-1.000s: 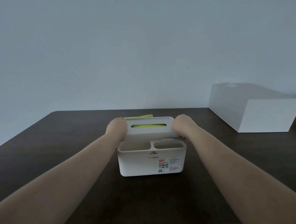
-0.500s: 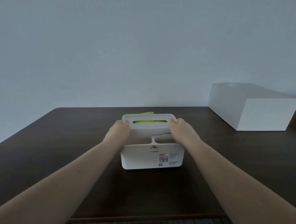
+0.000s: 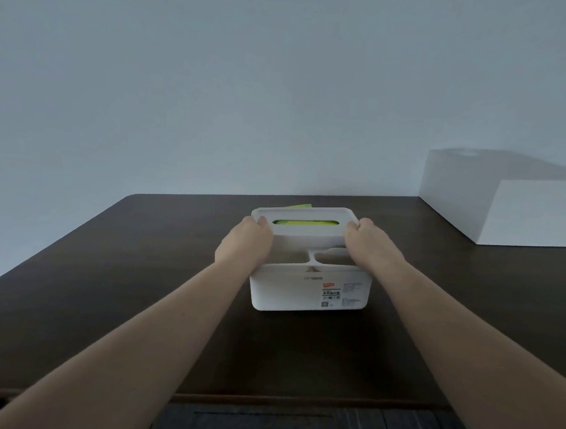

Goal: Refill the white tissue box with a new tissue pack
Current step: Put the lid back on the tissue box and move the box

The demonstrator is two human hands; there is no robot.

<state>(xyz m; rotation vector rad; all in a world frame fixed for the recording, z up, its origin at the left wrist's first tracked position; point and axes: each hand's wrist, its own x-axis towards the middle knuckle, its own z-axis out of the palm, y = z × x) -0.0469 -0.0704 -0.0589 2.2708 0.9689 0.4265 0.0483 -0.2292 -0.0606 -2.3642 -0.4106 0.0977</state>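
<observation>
The white tissue box (image 3: 289,290) stands in the middle of the dark table (image 3: 102,285), its labelled front facing me. Its white lid (image 3: 306,237) with a long slot is tilted up at the back. My left hand (image 3: 244,243) grips the lid's left end and my right hand (image 3: 370,245) grips its right end. A green tissue pack (image 3: 303,222) shows through the slot, with a green corner sticking up behind the lid. Two open compartments lie at the box's front, partly hidden by my hands.
A large white box (image 3: 510,200) sits at the table's back right against the wall. The table's near edge runs just below my forearms, with dark floor beneath.
The lid has swung up from lying nearly flat to a steeper tilt, with both hands still on its ends. The view has pulled back slightly.
</observation>
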